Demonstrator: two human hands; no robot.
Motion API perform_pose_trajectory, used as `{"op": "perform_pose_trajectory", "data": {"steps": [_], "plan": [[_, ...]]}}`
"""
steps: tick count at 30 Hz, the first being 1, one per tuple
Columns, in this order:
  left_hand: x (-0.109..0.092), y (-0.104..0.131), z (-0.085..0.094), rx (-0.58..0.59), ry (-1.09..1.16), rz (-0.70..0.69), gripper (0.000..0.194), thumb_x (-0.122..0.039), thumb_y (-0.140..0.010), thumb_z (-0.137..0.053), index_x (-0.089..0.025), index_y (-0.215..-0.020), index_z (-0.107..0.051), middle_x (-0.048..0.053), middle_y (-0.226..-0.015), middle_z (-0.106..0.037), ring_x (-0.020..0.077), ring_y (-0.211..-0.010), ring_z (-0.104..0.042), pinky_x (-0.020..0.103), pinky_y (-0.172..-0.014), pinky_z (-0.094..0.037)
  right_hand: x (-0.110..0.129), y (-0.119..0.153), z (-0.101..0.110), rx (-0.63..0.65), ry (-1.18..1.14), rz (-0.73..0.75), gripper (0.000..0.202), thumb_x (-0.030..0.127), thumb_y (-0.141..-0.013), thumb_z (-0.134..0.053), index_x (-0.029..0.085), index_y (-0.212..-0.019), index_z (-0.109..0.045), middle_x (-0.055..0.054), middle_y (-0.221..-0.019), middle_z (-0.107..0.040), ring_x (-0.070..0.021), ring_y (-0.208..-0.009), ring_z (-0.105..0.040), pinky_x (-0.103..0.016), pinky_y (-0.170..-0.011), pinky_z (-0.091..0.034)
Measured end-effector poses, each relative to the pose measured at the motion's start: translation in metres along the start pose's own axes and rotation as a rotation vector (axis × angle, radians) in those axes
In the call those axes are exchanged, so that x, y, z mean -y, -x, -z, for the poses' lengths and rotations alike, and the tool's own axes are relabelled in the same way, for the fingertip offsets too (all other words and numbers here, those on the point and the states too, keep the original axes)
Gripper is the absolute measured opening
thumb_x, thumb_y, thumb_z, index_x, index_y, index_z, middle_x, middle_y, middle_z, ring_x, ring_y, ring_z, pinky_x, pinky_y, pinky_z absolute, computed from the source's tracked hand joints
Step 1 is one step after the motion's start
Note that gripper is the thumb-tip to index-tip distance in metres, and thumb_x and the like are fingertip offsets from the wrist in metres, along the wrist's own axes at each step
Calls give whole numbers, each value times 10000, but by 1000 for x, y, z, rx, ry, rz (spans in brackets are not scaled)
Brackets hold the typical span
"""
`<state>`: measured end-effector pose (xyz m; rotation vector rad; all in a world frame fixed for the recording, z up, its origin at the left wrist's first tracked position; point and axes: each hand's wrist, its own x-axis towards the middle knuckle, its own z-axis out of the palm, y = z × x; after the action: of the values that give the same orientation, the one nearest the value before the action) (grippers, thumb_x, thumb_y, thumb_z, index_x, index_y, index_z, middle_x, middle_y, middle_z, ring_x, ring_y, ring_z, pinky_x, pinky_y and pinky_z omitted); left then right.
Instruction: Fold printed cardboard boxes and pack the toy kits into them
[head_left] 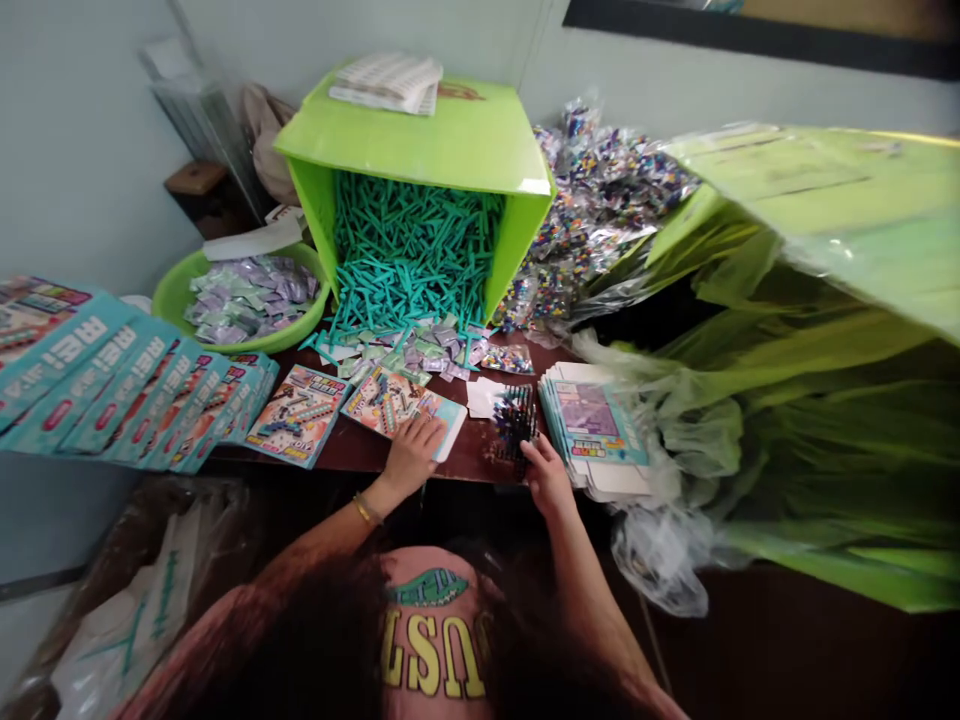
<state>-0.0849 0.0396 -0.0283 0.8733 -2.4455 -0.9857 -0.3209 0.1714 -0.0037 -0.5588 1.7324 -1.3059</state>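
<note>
Two things occupy the hands: a flat printed box [386, 398] and a dark gridded piece [515, 420]. From my remote seat I see a narrow strip of brown tabletop [472, 456] between them, with its near edge just below both at six o'clock. The left hand [412, 450] lays its fingers over the box's right part; I cannot tell whether the thumb grips. The box reaches from that hand toward ten o'clock. The right hand [549, 478] pinches the piece, which sits at eleven o'clock from it. Just beside that hand, toward two o'clock, a stack of flattened cartons [596, 430] narrows my room. A second box [296, 415] lies at nine; small sachets [427, 352] and a green bin [420, 150] of teal sticks [412, 245] bound twelve.
</note>
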Motion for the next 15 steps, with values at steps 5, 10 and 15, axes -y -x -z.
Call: {"op": "perform_pose_trajectory", "data": {"steps": [5,10,15], "plan": [[-16,-23,49,-434,288,103,393,-333,-977,-527,-245,-1322,-694,104,-1410,-658,296,-1372,-550,483,-1217,-321,2,12,-66,150,-294,-25,663,495,-722,-815,247,-1316,-655,-62,-1241,-736,-283,-1168,-680,-429,-1036,-536],[-26,-23,64,-558,465,169,423,-499,-967,-545,-237,-1233,-742,115,-1353,-688,288,-1354,-562,431,-1220,-326,25,-2,-100,286,-218,27,611,461,-713,-844,204,-1255,-728,-56,-1180,-765,-279,-1097,-700,-471,-1057,-513],[-13,-11,49,-519,395,112,446,-542,-940,-559,-233,-1194,-757,125,-1314,-703,288,-1331,-578,442,-1215,-335,64,-27,-62,630,-97,-13,480,365,-704,-847,176,-1140,-782,-36,-1037,-796,-242,-974,-731,-405,-984,-551]]}}
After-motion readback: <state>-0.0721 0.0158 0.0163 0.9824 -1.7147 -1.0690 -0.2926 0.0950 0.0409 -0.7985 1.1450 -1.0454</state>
